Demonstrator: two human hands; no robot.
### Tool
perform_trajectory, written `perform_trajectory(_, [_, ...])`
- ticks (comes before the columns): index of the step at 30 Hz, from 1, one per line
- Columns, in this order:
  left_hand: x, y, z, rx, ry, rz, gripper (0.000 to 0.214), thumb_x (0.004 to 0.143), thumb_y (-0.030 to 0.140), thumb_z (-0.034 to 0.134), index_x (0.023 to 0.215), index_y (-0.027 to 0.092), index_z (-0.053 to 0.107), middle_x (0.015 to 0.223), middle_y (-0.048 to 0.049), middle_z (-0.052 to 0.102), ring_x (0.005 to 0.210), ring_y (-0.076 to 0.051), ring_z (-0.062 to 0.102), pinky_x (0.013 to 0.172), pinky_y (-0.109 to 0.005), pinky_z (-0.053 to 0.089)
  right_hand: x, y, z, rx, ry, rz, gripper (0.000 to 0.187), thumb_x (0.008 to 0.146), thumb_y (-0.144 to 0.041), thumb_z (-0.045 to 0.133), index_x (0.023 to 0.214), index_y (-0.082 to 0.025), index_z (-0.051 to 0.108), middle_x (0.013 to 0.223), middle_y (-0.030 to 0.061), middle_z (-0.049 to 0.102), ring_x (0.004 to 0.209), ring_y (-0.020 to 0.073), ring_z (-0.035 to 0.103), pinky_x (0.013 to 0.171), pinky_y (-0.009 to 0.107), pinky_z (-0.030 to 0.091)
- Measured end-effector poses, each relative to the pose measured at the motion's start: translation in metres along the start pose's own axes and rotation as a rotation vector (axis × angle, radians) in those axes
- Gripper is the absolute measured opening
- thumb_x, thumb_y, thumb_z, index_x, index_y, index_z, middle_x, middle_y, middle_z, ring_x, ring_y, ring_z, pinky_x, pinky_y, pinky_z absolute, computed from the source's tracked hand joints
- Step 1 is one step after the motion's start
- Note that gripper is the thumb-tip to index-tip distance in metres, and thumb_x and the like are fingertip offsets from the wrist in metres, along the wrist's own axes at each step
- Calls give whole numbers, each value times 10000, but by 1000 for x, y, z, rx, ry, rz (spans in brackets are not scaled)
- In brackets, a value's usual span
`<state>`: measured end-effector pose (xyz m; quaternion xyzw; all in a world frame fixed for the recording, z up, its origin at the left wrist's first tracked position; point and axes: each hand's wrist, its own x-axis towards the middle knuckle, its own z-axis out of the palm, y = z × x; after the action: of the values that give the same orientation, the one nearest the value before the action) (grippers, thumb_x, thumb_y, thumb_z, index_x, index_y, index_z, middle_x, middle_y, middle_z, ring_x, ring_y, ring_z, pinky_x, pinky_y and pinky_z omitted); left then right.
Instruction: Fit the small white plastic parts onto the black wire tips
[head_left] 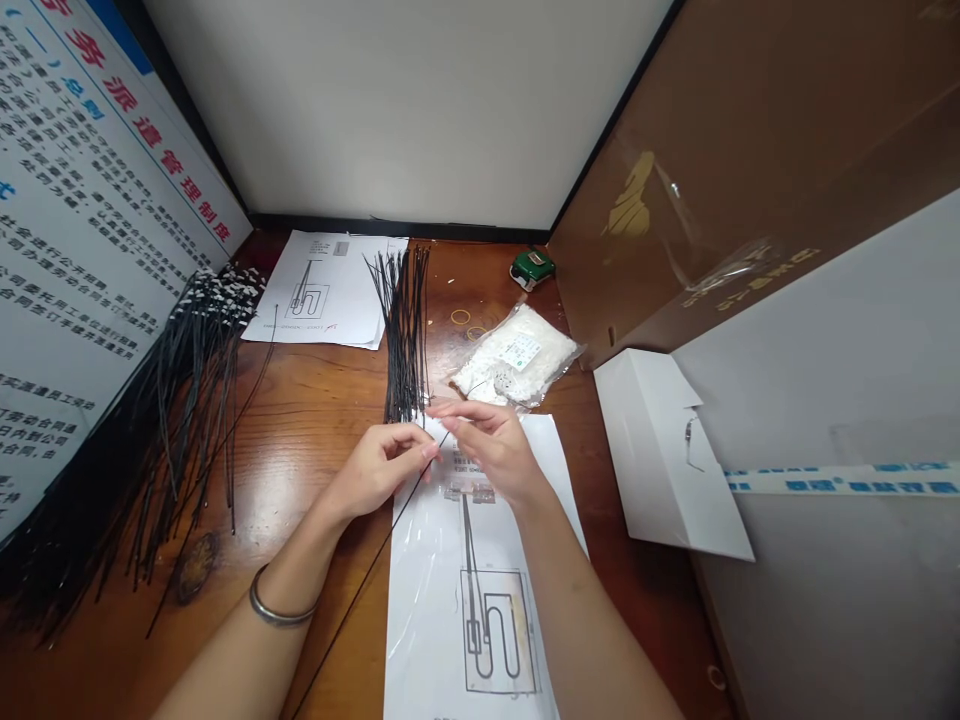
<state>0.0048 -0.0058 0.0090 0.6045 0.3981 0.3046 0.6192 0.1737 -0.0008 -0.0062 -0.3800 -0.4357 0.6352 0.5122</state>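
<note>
A thin black cable (379, 552) slants up from the bottom edge into my left hand (379, 468), whose thumb and forefinger pinch it near its upper end. My right hand (491, 450) is just beside it, thumb and fingers drawn together around that end. Whatever sits between the right fingertips is too small to make out. Both hands are above a printed drawing sheet (427, 620) in a clear cover. Right beyond them lies a bundle of black cables (405, 330). A clear bag of small white pieces (517, 350) is close to the right hand.
Many black cables with white ends (202, 380) lean along the left board (90, 230). More drawing sheets (322, 290) lie at the back. A green tape measure (532, 267) and rubber bands (461, 317) rest near the back wall. A folded white card (660, 450) stands right, beneath the brown panel (742, 150).
</note>
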Motion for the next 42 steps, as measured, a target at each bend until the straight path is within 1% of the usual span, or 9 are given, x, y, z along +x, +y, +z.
perform_trajectory(3, [1,0,2,-19,68,-4,312,807,424,618,697,133,603,568,10,585,390,-48,381,399,-202,292,-1,0,5,15,-128,35,81,745,-307,723,786,-241,746,910,38,726,468,61,474,416,229,372])
perform_trajectory(7, [1,2,3,-54,68,-49,322,775,432,654,660,145,565,552,14,587,372,-47,374,383,-200,280,0,1,-1,7,53,-38,72,772,-294,700,814,-252,742,1005,35,727,391,10,307,349,205,207])
perform_trajectory(9, [1,3,3,-58,64,-56,319,773,430,654,659,148,557,549,17,584,370,-47,373,379,-199,277,1,2,-4,10,111,-65,81,779,-296,695,829,-256,744,985,34,733,382,8,271,349,211,178])
perform_trajectory(15, [1,-1,4,-67,132,1,344,826,439,592,657,140,590,532,14,568,393,-52,386,393,-198,280,0,2,2,-61,-37,-18,108,735,-303,732,805,-225,759,855,47,739,469,66,459,395,221,303])
perform_trajectory(19, [1,-3,5,-121,178,-7,297,815,436,611,783,140,627,515,23,573,374,-55,370,371,-197,259,1,2,2,-8,54,-36,97,758,-309,704,801,-225,730,981,51,734,382,19,314,362,222,207])
perform_trajectory(23, [2,-2,5,-173,181,-17,333,794,430,636,959,140,626,517,35,581,362,-55,350,362,-197,245,2,4,-4,50,155,-29,102,749,-297,699,789,-203,693,776,29,728,363,16,261,371,222,167])
perform_trajectory(30, [4,3,10,-190,258,-31,356,797,482,605,809,128,642,523,27,558,376,-48,311,375,-208,186,2,6,0,-25,52,36,161,728,-310,695,844,-197,707,673,4,674,397,42,311,395,233,220])
perform_trajectory(35, [5,1,12,-139,326,-17,320,778,457,624,737,139,627,519,26,561,405,-64,335,405,-218,222,2,3,1,-14,47,62,177,685,-345,739,773,-196,702,652,6,668,412,52,332,396,237,210])
perform_trajectory(42, [6,0,13,-103,323,-7,252,796,384,608,698,151,602,523,29,563,438,-74,382,453,-223,274,2,1,1,-13,35,66,132,700,-306,732,752,-195,683,664,2,664,414,46,336,398,229,216])
